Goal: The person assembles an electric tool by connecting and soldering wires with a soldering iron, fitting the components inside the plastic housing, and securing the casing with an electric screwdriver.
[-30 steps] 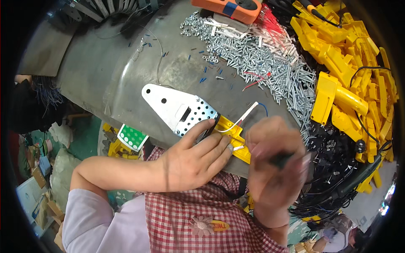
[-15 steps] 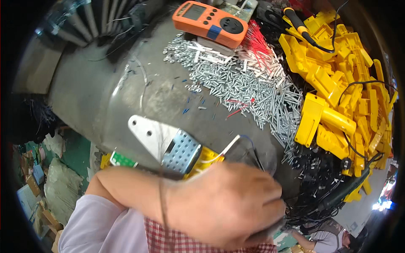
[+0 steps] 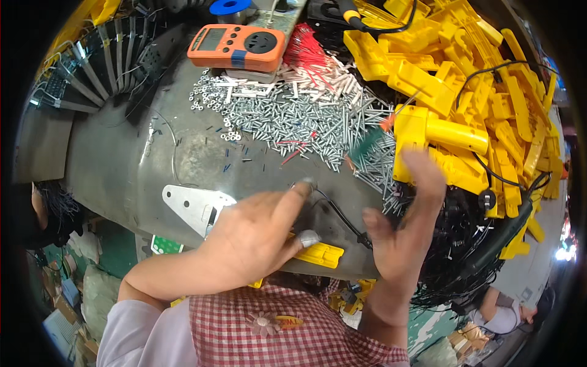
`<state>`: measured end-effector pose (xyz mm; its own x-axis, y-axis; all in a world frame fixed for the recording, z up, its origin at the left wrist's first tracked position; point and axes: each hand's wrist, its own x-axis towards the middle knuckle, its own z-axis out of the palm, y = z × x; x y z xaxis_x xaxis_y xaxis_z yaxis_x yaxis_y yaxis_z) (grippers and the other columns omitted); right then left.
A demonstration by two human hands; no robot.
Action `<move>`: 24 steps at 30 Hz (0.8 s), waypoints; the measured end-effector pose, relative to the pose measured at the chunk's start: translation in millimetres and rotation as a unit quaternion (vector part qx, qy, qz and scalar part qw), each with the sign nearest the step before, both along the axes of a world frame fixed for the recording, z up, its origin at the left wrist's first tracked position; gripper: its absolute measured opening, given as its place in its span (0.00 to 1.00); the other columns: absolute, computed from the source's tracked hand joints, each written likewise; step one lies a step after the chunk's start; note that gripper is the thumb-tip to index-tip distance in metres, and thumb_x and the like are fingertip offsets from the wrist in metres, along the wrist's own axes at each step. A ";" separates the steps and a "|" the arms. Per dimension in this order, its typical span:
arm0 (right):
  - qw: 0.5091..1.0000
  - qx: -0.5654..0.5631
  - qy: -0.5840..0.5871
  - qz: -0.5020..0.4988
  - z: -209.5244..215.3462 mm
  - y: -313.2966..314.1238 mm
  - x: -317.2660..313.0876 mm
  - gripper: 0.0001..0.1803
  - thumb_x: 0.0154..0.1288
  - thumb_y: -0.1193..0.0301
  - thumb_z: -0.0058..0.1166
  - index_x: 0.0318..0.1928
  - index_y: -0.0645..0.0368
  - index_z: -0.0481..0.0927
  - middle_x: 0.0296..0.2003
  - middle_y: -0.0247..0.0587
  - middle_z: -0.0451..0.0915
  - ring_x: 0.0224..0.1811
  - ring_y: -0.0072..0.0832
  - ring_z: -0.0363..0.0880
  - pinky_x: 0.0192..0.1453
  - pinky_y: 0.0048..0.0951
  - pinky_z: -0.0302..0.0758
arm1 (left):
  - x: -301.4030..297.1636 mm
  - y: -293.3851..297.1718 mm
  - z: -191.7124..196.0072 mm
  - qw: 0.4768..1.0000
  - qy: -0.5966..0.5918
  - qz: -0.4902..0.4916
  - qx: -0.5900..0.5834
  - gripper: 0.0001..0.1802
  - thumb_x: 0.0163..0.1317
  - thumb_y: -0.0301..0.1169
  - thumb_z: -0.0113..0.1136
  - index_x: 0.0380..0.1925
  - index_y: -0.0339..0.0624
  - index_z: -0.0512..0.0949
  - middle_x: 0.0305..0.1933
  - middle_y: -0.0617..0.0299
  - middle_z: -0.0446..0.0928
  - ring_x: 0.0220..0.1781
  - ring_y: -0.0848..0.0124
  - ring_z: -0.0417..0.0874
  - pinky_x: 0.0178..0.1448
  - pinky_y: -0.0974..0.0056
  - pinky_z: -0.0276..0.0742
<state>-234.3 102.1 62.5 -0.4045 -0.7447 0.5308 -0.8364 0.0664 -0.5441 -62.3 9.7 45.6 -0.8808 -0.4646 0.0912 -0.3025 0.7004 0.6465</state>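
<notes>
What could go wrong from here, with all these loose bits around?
The right hand, fingers spread, is close to the loose screws; a brush might scatter some. The black cable between that hand and the left hand could snag a finger. The yellow part jutting past the left hand lies near the front edge of the workbench; a knock might tip it off.

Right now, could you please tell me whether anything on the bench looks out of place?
A few thin red strands lie among the loose screws, apart from the red bundle beside the orange meter, so they look strayed.
</notes>
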 end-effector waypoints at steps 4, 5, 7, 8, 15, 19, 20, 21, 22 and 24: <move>0.910 0.415 0.002 -0.010 -32.4 84.2 -0.4 0.21 0.49 0.70 0.63 0.44 0.62 0.74 0.43 0.46 0.73 0.47 0.44 0.71 0.50 0.44 0.67 | -1.0 8.7 -11.0 0.999 -0.039 -0.028 0.011 0.33 0.50 0.30 0.64 0.56 0.34 0.64 0.32 0.53 0.76 0.32 0.58 0.80 0.34 0.60 0.76; 0.909 0.416 -0.003 -0.012 -35.8 90.8 2.7 0.21 0.49 0.70 0.63 0.44 0.62 0.74 0.43 0.46 0.73 0.47 0.44 0.71 0.50 0.44 0.67 | 0.2 8.8 -12.3 0.999 -0.034 -0.035 0.010 0.33 0.50 0.30 0.63 0.57 0.33 0.63 0.28 0.55 0.76 0.28 0.59 0.79 0.30 0.60 0.75; 0.958 0.230 -0.174 -0.006 -40.6 102.8 12.2 0.15 0.49 0.75 0.63 0.40 0.63 0.77 0.37 0.45 0.75 0.41 0.43 0.75 0.43 0.38 0.72 | 6.1 14.6 -11.5 0.998 -0.001 -0.015 0.061 0.35 0.49 0.29 0.63 0.58 0.35 0.62 0.27 0.56 0.75 0.27 0.59 0.79 0.28 0.60 0.75; 0.956 0.231 -0.180 -0.007 -42.4 103.3 17.1 0.15 0.49 0.75 0.63 0.40 0.63 0.77 0.37 0.45 0.75 0.41 0.43 0.75 0.43 0.38 0.72 | 10.2 17.3 -11.1 0.993 0.037 0.010 0.108 0.37 0.48 0.28 0.63 0.60 0.36 0.61 0.25 0.57 0.75 0.25 0.60 0.79 0.27 0.60 0.75; 0.971 0.222 -0.027 0.089 -61.0 98.3 16.9 0.16 0.48 0.77 0.62 0.41 0.63 0.78 0.33 0.41 0.76 0.33 0.37 0.75 0.36 0.34 0.73 | 41.1 21.4 -16.5 0.963 -0.055 -0.227 -0.139 0.31 0.48 0.27 0.54 0.58 0.38 0.68 0.44 0.50 0.74 0.27 0.67 0.80 0.28 0.67 0.79; 0.958 0.253 0.012 0.132 -62.7 76.7 0.3 0.21 0.49 0.77 0.60 0.47 0.62 0.76 0.37 0.42 0.76 0.38 0.38 0.73 0.43 0.36 0.71 | 41.0 24.7 -19.0 0.953 -0.096 -0.210 -0.199 0.32 0.46 0.28 0.55 0.56 0.36 0.69 0.46 0.49 0.72 0.30 0.67 0.79 0.31 0.68 0.79; 0.957 0.252 0.012 0.142 -54.5 73.7 3.3 0.21 0.49 0.77 0.60 0.47 0.62 0.76 0.37 0.42 0.76 0.38 0.38 0.73 0.43 0.36 0.71 | 39.2 25.6 -17.9 0.951 -0.120 -0.190 -0.210 0.32 0.45 0.28 0.55 0.56 0.34 0.70 0.46 0.49 0.72 0.30 0.68 0.78 0.32 0.69 0.78; 0.959 0.248 0.048 0.126 -44.8 66.2 8.2 0.22 0.50 0.77 0.60 0.48 0.62 0.76 0.39 0.44 0.75 0.39 0.38 0.73 0.45 0.36 0.71 | 40.3 28.1 -19.2 0.940 -0.145 -0.191 -0.243 0.30 0.45 0.29 0.55 0.54 0.32 0.71 0.46 0.50 0.70 0.31 0.69 0.76 0.32 0.71 0.77; 0.960 0.242 0.085 0.110 -35.5 60.0 15.9 0.23 0.51 0.77 0.59 0.50 0.61 0.75 0.41 0.45 0.75 0.41 0.39 0.73 0.47 0.36 0.70 | 41.4 30.3 -20.2 0.941 -0.156 -0.177 -0.242 0.30 0.45 0.29 0.55 0.54 0.32 0.71 0.46 0.50 0.70 0.31 0.69 0.76 0.32 0.71 0.77; 0.953 0.193 -0.121 0.200 -37.6 49.2 38.4 0.22 0.51 0.78 0.58 0.50 0.60 0.76 0.42 0.45 0.74 0.42 0.39 0.75 0.44 0.35 0.73 | 41.4 32.7 -20.7 0.943 -0.097 -0.179 -0.262 0.21 0.48 0.30 0.52 0.43 0.29 0.76 0.46 0.46 0.72 0.30 0.70 0.77 0.31 0.72 0.77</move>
<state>-196.0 151.4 24.9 -0.1228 -0.9858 0.1145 -0.6904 0.0020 -0.7235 -20.9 42.4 24.9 -0.9965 -0.0703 0.0463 -0.0632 0.9881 0.1402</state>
